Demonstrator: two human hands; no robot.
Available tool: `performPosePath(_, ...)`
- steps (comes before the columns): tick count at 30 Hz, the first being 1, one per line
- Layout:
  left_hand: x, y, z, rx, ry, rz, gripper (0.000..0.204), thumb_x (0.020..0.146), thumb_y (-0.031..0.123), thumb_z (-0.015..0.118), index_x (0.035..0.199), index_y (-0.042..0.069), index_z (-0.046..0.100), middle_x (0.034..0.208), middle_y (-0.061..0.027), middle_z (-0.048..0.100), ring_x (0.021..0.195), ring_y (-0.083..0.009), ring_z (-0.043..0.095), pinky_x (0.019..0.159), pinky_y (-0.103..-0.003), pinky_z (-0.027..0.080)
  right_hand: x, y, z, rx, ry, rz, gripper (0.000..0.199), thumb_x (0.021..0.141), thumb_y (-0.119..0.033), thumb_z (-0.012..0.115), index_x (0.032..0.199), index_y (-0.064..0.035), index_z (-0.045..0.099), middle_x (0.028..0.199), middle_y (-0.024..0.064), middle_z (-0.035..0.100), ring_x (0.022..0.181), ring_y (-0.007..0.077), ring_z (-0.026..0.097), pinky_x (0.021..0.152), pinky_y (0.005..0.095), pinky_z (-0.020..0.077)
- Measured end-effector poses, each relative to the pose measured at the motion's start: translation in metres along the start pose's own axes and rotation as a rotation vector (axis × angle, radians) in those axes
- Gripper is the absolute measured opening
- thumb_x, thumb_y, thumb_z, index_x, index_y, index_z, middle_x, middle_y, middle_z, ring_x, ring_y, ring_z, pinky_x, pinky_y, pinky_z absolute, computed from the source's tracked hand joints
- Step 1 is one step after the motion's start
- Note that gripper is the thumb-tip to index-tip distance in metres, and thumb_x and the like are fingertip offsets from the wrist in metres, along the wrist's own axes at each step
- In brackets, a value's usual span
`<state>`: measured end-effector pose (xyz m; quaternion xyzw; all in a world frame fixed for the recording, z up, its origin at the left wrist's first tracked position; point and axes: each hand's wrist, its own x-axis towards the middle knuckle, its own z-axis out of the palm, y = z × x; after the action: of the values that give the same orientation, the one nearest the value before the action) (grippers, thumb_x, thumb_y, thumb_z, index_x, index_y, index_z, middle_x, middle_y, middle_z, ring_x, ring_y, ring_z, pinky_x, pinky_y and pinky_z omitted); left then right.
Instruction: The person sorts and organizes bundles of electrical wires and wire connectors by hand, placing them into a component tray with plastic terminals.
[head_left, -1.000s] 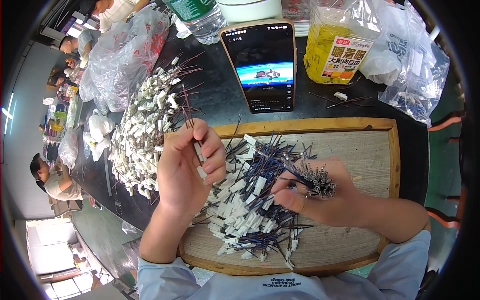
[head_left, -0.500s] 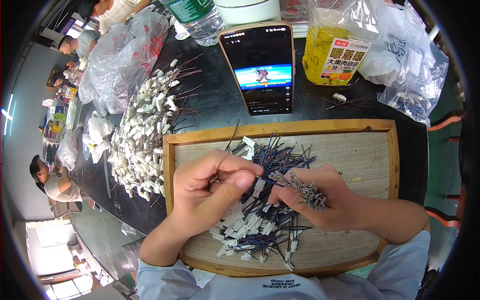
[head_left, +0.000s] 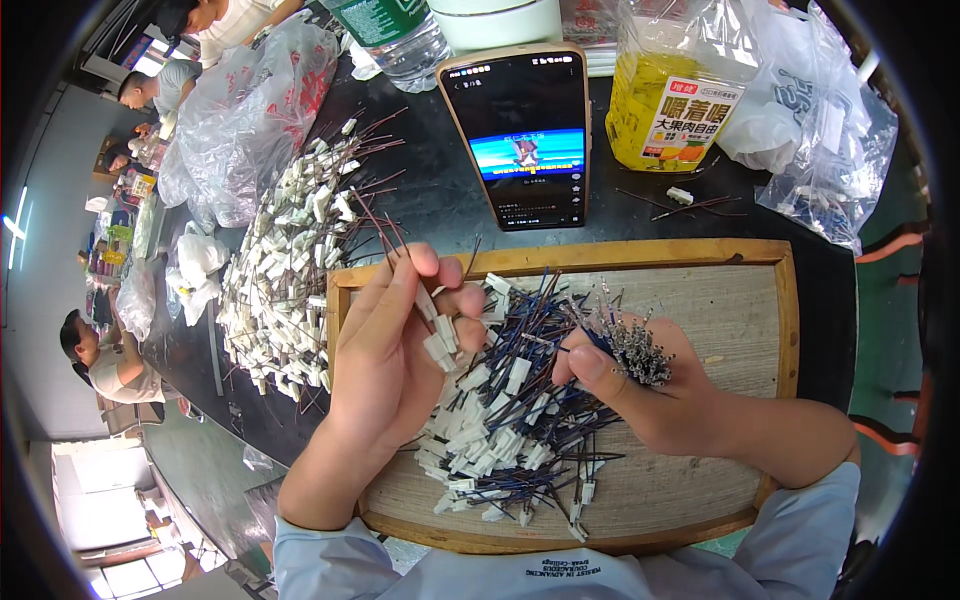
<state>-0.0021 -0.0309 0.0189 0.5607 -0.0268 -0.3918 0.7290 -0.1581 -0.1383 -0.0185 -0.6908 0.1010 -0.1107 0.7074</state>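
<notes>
My left hand (head_left: pixel 375 345) is raised over the left side of a wood-framed tray (head_left: pixel 560 258). Its fingers close on a few white plug connectors (head_left: pixel 440 345) whose thin dark wires stick out above the fingertips. Over the tray's middle, my right hand (head_left: pixel 665 405) grips a thick bundle of thin wires (head_left: pixel 640 350), their bare metal tips facing up. Its thumb presses along the bundle's near side. Between and below both hands lies a loose heap of wired white connectors (head_left: pixel 490 455) with blue and brown leads.
A larger heap of wired connectors (head_left: pixel 285 270) lies left of the tray. A phone (head_left: pixel 520 140) stands behind it, playing a video. Farther back are a water bottle (head_left: pixel 400 45), a yellow drink container (head_left: pixel 660 110) and plastic bags (head_left: pixel 245 120). Other people sit at far left.
My left hand has drawn back up and left, away from the right hand, and now shows connectors in its fingers. The right hand has shifted slightly right with the bundle.
</notes>
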Motion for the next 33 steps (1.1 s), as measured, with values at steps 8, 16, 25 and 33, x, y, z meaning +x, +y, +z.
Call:
performPosePath(8, 0.013, 0.005, -0.046, -0.201, -0.771, -0.228, 0.029, 0.102, 0.033, 0.027, 0.109, 0.012, 0.046, 0.070, -0.0010, 0.040, 0.046, -0.0078, 0.032, 0.040, -0.020, 0.028, -0.001, 0.003, 0.003, 0.087, 0.030, -0.066, 0.015, 0.091, -0.011, 0.057, 0.092, 0.0028, 0.060, 0.080, 0.0057, 0.062, 0.070, 0.0067, 0.054, 0.063, 0.0237, 0.0437)
performPosePath(16, 0.001, 0.004, -0.030, 0.086, -0.608, -0.042, 0.033, 0.099, 0.018, 0.036, 0.129, 0.003, 0.035, 0.086, -0.0026, 0.047, 0.061, -0.0078, 0.037, 0.055, -0.020, 0.033, -0.005, 0.003, 0.002, 0.036, 0.079, -0.032, 0.014, 0.089, -0.012, 0.061, 0.089, 0.0018, 0.062, 0.072, 0.0046, 0.061, 0.063, 0.0053, 0.053, 0.055, 0.0229, 0.0415)
performPosePath(25, -0.008, -0.003, -0.034, 0.657, -0.670, 0.369, 0.033, 0.094, 0.006, 0.049, 0.124, 0.000, 0.039, 0.097, -0.0096, 0.057, 0.081, -0.0096, 0.056, 0.068, -0.020, 0.043, -0.002, 0.004, 0.002, -0.094, 0.189, -0.187, 0.010, 0.085, -0.009, 0.065, 0.086, 0.0012, 0.065, 0.064, 0.0038, 0.059, 0.055, 0.0044, 0.050, 0.048, 0.0225, 0.0375)
performPosePath(33, -0.007, -0.005, -0.035, 0.779, -0.742, 0.571, 0.028, 0.092, -0.003, 0.048, 0.120, -0.001, 0.048, 0.109, -0.0134, 0.059, 0.091, -0.0148, 0.062, 0.077, -0.025, 0.050, -0.002, 0.008, 0.005, -0.016, 0.234, -0.232, 0.010, 0.083, -0.006, 0.065, 0.088, 0.0031, 0.065, 0.067, 0.0070, 0.061, 0.058, 0.0072, 0.054, 0.050, 0.0234, 0.0403)
